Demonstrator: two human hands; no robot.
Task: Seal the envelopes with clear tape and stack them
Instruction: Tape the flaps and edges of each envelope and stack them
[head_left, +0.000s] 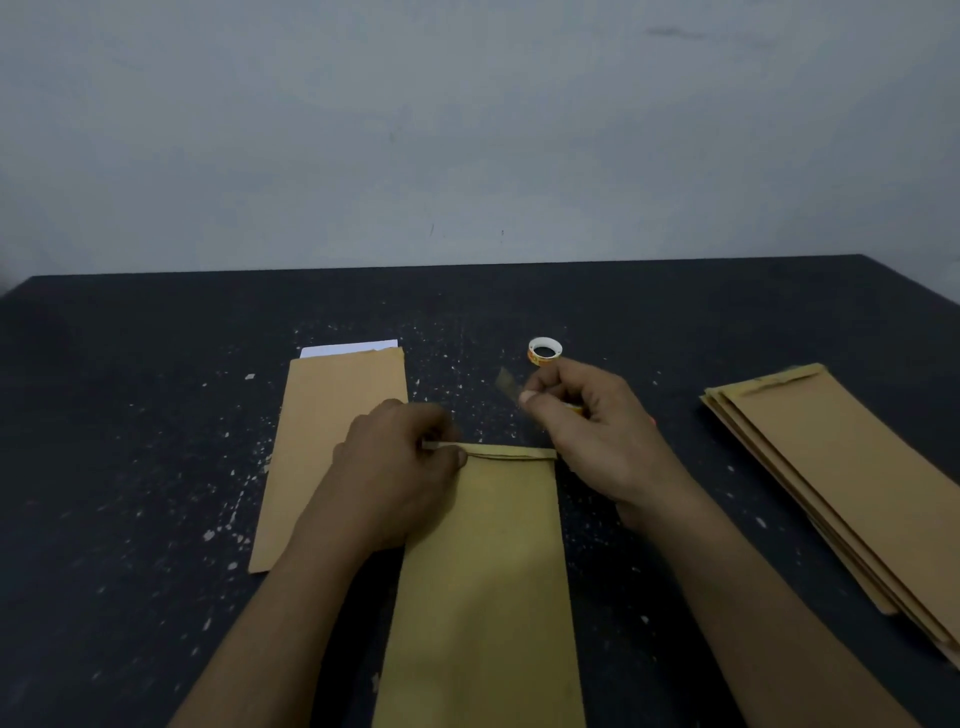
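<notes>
Your left hand (400, 457) pins the folded flap of the middle envelope (483, 571) at 6 o'clock on the bench (130, 415). Your right hand (587, 426) pinches a strip of clear tape (506, 383), not yet stuck down. The tape roll (544, 352) sits at 12. A stack (852, 483) at 3 looks finished; one envelope at 10 (327, 441), paper showing, remains unsealed.

Both my forearms come in bare from below the brown envelope (483, 571), no sleeve, watch or band on either wrist, my left hand (400, 467) and right hand (597, 431) without gloves or rings so far as shows, nails short and unpainted.
</notes>
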